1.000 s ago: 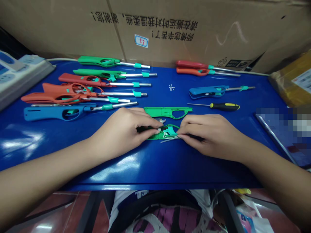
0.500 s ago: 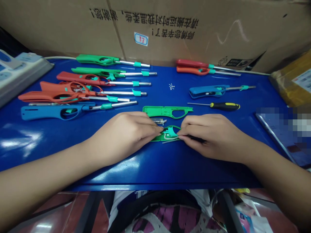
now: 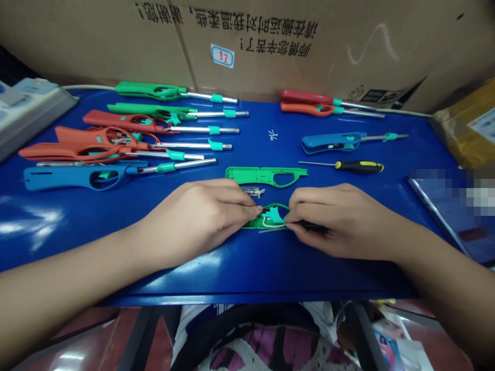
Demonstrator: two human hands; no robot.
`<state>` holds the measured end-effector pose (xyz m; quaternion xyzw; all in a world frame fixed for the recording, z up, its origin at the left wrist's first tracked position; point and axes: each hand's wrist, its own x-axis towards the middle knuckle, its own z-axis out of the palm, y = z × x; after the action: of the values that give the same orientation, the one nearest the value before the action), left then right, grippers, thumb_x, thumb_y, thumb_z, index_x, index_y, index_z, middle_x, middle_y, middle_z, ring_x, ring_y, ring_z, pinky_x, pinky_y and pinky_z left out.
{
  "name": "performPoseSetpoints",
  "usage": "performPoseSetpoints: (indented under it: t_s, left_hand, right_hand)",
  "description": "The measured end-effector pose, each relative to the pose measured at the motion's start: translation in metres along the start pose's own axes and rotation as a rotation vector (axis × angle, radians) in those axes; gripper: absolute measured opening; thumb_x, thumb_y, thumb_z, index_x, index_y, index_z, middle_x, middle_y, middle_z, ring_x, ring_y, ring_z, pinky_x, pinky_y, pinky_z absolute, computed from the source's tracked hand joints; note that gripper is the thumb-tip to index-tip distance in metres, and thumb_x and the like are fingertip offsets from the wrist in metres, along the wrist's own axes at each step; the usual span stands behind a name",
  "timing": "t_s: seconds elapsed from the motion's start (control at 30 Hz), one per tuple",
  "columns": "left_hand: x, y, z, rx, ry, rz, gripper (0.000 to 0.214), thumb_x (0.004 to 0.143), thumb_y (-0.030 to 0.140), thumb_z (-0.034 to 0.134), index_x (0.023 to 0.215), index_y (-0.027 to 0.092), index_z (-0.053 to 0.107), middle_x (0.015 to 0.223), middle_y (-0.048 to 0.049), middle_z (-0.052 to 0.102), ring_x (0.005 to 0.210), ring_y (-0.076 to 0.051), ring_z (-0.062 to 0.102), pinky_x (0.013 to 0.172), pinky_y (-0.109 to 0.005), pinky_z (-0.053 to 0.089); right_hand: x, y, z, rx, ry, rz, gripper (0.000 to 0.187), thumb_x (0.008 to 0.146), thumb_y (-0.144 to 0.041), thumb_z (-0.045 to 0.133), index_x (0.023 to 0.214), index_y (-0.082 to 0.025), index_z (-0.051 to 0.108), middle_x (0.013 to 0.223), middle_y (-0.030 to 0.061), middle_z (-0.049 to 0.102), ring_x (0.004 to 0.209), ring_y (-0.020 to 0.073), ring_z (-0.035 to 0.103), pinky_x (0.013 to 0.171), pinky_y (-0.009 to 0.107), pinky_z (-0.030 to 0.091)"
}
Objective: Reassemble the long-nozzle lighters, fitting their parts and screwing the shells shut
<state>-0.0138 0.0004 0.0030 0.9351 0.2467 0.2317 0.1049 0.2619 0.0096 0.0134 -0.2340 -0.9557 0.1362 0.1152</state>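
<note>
A green lighter handle half (image 3: 253, 224) lies on the table between my hands, its inner side facing up. It holds a teal trigger (image 3: 276, 215) and a thin white wire (image 3: 273, 225). My left hand (image 3: 212, 214) is closed over its rear part, thumb and fingertips pinched beside the trigger. Opposite, my right hand (image 3: 334, 221) pinches the front end by the trigger; its fingers cover what exactly they grip. Just beyond lies the matching green handle half (image 3: 253, 176). Between the halves, a clear fuel tank (image 3: 253, 191) is partly hidden by my left fingers.
Several long-nosed lighters (image 3: 150, 91) in green, red and blue lie at left. Red lighters (image 3: 307, 98) and a blue lighter (image 3: 332, 143) are at right, above a screwdriver (image 3: 359, 166). Small screws (image 3: 273, 135) sit mid-table. A cardboard box (image 3: 247, 46) stands behind.
The view has shifted slightly. Both hands stay pinched on the lower green handle half, with only slight movement of the fingers around the trigger.
</note>
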Motion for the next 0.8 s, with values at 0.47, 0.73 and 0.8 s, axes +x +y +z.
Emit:
performPoseSetpoints:
  t_s: [0.47,0.73,0.8]
  left_hand:
    - [0.0009,0.0007,0.0045,-0.108,0.047,-0.037,0.013,0.097,0.018,0.065,0.100,0.015,0.078,0.100,-0.0071,0.080,0.094,-0.020,0.074,0.083,-0.032,0.061]
    - [0.0021,0.0035,0.0069,-0.097,0.073,-0.079,0.010,0.095,0.017,0.069,0.098,0.013,0.078,0.094,-0.0055,0.079,0.089,-0.018,0.074,0.085,-0.029,0.059]
    - [0.0024,0.0040,0.0072,-0.104,0.075,-0.087,0.010,0.095,0.017,0.069,0.098,0.013,0.077,0.094,-0.0052,0.079,0.089,-0.017,0.074,0.085,-0.028,0.059]
  right_hand:
    - [0.0000,-0.0021,-0.0023,-0.084,0.003,-0.066,0.025,0.101,-0.019,0.049,0.084,-0.017,0.067,0.079,0.0005,0.060,0.065,0.0116,0.047,0.057,0.028,0.031]
    - [0.0014,-0.0020,-0.0041,-0.089,-0.002,-0.103,0.027,0.101,-0.017,0.047,0.082,-0.016,0.066,0.076,0.0006,0.058,0.066,0.0117,0.046,0.058,0.028,0.032]
    - [0.0018,-0.0019,-0.0046,-0.085,-0.003,-0.107,0.027,0.101,-0.017,0.047,0.082,-0.016,0.066,0.076,0.0008,0.058,0.066,0.0118,0.047,0.058,0.028,0.032]
